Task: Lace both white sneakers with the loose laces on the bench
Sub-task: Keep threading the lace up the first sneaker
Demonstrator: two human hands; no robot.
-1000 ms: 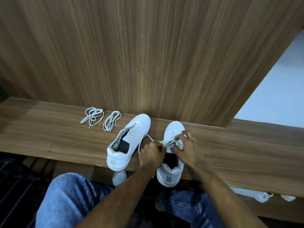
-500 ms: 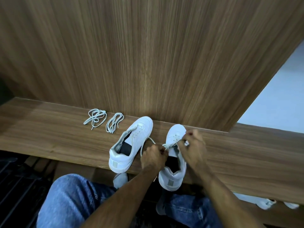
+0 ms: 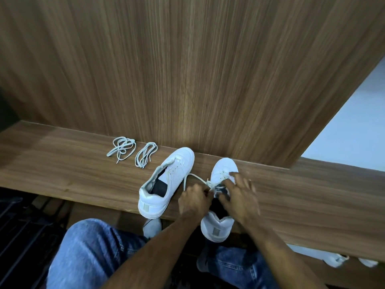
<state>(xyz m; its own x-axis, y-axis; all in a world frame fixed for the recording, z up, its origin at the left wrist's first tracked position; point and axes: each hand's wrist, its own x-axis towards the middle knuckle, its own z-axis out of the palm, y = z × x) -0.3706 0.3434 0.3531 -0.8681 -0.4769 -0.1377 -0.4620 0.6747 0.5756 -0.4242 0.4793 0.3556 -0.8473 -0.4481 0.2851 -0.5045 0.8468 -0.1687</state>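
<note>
Wood-grain bench [image 3: 62, 176] under the head camera: my left hand [image 3: 194, 200] pinches the soft, limp lace [image 3: 192, 175], best held near its stiff tip. My right hand [image 3: 241, 197], fingers curled, steadies the right sneaker [image 3: 224, 166]. Left sneaker [image 3: 166, 182] at nine o'clock; spare laces [image 3: 133, 152] at ten.

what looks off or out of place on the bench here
Both sneaker heels hang over the bench front edge, the right sneaker furthest. The left sneaker sits angled, unlaced.
</note>
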